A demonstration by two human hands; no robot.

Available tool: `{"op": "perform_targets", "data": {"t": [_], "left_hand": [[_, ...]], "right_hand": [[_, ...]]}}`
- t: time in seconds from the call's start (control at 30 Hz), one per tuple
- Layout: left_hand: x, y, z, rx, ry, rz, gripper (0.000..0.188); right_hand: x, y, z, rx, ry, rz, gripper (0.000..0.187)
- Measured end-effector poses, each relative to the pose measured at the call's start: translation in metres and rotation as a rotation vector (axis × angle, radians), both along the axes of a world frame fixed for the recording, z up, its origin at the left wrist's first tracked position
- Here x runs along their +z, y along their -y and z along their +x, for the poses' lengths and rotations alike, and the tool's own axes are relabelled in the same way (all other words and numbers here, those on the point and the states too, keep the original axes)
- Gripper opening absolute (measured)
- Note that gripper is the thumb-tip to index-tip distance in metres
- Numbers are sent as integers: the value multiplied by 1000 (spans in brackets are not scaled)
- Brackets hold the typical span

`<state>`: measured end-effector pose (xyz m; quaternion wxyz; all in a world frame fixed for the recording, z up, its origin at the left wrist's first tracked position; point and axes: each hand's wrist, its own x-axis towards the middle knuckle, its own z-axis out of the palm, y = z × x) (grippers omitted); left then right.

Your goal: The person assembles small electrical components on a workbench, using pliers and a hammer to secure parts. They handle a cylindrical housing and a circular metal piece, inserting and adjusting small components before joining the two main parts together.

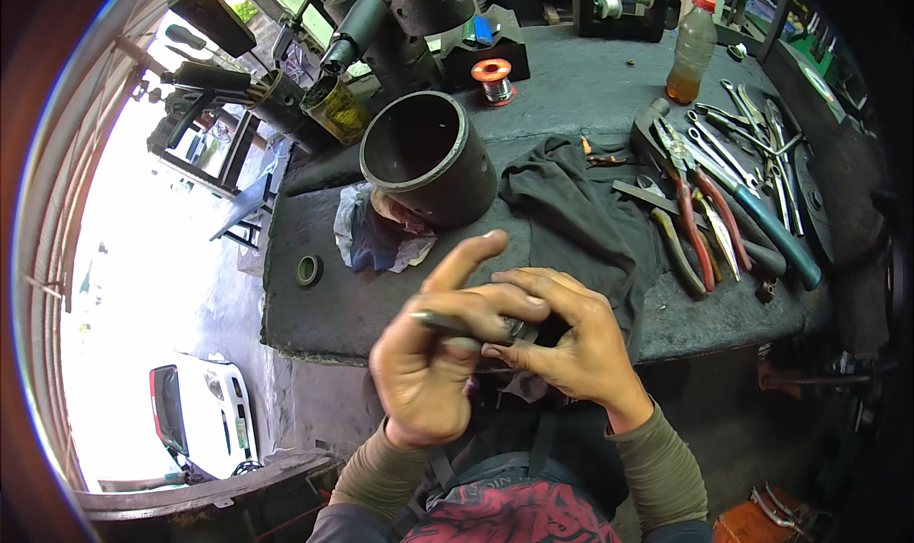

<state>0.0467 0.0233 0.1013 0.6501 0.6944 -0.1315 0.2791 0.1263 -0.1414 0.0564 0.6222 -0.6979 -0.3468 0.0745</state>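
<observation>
In front of my body, just off the bench's near edge, both of my hands meet. My left hand (427, 370) is closed, its index finger raised, around a thin dark rod-like piece (438, 322) whose end sticks out between the fingers. Thumb and fingertips of my right hand (575, 345) pinch a small metal part (515, 328), mostly covered by the fingers; its kind does not show. Beyond them stands a large dark metal cylinder (466, 177), open at the top. A crumpled cloth (367, 234) lies against its base.
A dark cloth (571, 205) lies right of the cylinder. Pliers (685, 215), a hammer (651, 124) and several spanners crowd the bench's right side. Behind are a solder spool (493, 84) and a red-capped bottle (693, 53). A small ring (307, 270) sits at left.
</observation>
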Motion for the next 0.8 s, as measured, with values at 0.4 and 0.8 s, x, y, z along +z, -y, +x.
{"op": "perform_targets", "data": {"t": [0.4, 0.8], "left_hand": [[-23, -62, -4, 533, -499, 903, 23], [-10, -13, -13, 303, -246, 492, 64]], "right_hand": [[0, 0, 3, 16, 2, -68, 73], [-2, 3, 6, 26, 83, -151, 73]]}}
